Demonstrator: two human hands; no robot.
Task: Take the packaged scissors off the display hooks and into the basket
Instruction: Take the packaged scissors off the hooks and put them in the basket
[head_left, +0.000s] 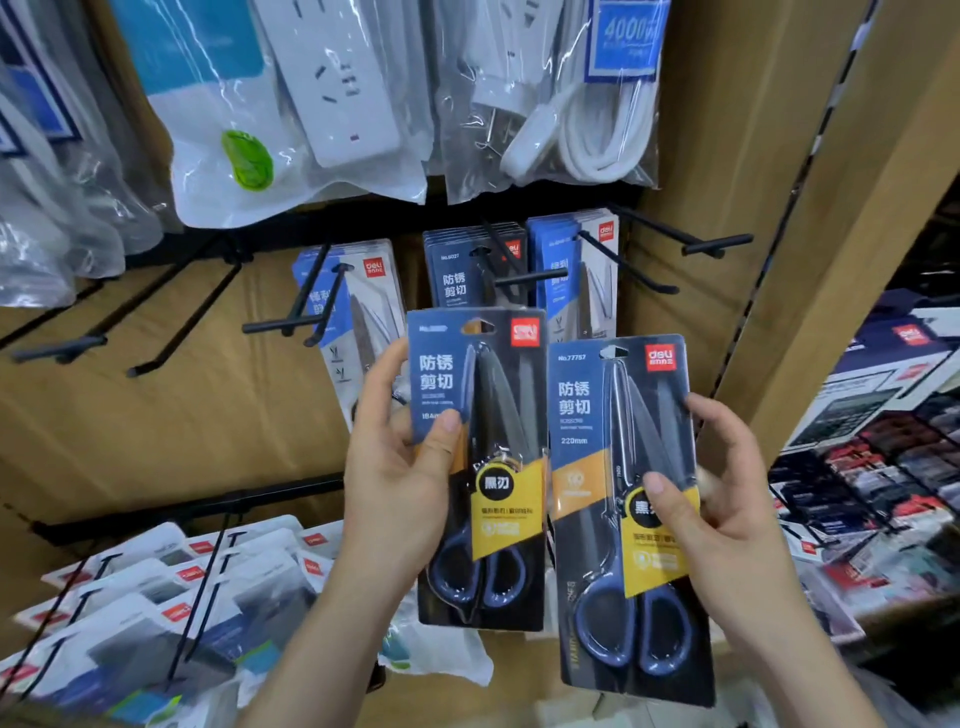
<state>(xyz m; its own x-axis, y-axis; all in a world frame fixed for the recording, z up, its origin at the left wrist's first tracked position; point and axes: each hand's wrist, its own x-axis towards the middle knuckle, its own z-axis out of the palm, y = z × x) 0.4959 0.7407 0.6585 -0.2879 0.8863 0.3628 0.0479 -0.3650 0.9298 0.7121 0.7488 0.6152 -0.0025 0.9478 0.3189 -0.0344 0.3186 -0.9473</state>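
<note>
Head view: two scissors packs are off the hooks, none in the basket yet.
Left hand grips one pack, right hand another, centre frame; next, lower both into the unseen basket.

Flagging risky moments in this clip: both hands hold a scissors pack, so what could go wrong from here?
1. No basket is in view, so both packs must be carried blind; the right pack, pinched only between thumb and fingers of the right hand, might slip.
2. Black hooks jut out just above the left pack in the left hand; lifting could snag it.
</note>
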